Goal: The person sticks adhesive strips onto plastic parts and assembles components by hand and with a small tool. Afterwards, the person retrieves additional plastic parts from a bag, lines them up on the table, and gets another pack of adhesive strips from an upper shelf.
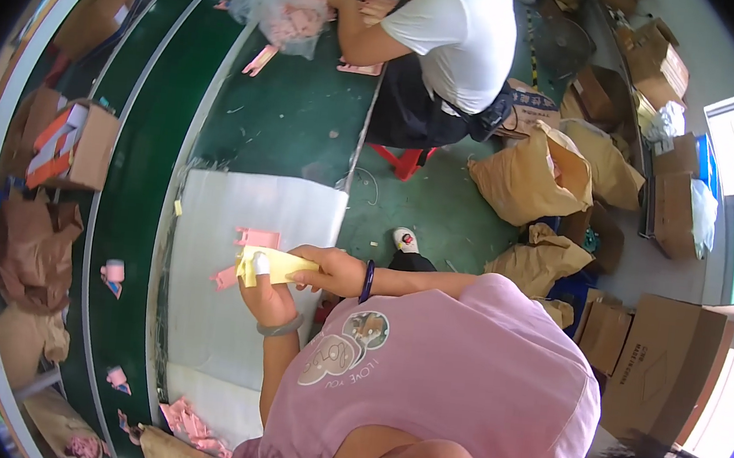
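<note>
A pale yellow moulded plastic piece [292,268] is held between my two hands above a white sheet on the bench. My left hand [268,299] grips its left end, with a white cover on one finger pressed against it. My right hand [338,270], a dark bracelet at its wrist, closes around the right end. Just beyond the yellow piece lies a pink plastic part [258,237]. Another pink part [224,278] shows at its left, partly hidden by my left hand. Whether these pink parts touch the yellow piece, I cannot tell.
The white sheet [233,340] covers the near bench. A green conveyor belt [125,312] carrying pink parts runs on the left. Pink pieces [192,424] lie at the lower edge. Across the bench, a person in white [453,21] works by a clear bag [295,17]. Sacks [535,179] and cartons stand right.
</note>
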`<state>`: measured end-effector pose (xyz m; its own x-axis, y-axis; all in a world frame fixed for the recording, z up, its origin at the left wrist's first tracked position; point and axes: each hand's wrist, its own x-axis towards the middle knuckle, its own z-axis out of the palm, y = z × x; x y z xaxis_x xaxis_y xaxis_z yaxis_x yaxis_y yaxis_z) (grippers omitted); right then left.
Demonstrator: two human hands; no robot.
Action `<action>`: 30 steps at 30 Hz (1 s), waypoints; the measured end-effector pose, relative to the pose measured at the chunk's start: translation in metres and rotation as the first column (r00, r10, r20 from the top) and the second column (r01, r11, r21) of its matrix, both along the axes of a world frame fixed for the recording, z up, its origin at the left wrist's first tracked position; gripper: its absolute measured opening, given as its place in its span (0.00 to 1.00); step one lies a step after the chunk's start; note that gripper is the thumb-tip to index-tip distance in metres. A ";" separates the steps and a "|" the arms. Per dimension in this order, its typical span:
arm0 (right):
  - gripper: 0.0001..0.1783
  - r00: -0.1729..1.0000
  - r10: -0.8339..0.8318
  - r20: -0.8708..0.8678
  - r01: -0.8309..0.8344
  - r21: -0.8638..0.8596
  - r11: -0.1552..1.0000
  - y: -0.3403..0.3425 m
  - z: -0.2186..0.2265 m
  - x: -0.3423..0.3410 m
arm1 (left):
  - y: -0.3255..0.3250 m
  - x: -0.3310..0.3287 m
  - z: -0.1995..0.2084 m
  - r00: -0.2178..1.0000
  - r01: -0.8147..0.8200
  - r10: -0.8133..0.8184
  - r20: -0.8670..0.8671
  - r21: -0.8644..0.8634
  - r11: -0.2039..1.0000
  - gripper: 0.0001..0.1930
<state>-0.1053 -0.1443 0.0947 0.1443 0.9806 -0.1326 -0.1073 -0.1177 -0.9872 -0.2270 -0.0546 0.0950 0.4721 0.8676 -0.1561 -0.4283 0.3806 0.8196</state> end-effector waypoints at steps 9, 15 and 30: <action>0.13 0.977 -0.168 -0.130 0.172 0.020 0.985 -0.086 -0.007 0.140 | -0.068 0.121 0.011 0.950 0.228 -0.200 -0.240 0.092 0.969 0.26; 0.12 0.864 -0.466 -0.191 0.478 0.020 0.878 -0.195 -0.021 0.269 | -0.106 0.170 -0.015 0.726 0.440 -0.526 -0.442 -0.289 0.850 0.18; 0.13 0.076 -0.838 0.540 0.984 0.094 0.150 -0.370 -0.077 0.471 | -0.114 0.258 -0.045 0.489 0.543 -0.644 -0.588 -0.373 0.752 0.13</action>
<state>0.3654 -0.5147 0.0181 0.9973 -0.0436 0.0593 0.0337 -0.4451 -0.8948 0.0308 -0.1683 0.0497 0.5948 0.3698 -0.7137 0.5572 0.4503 0.6977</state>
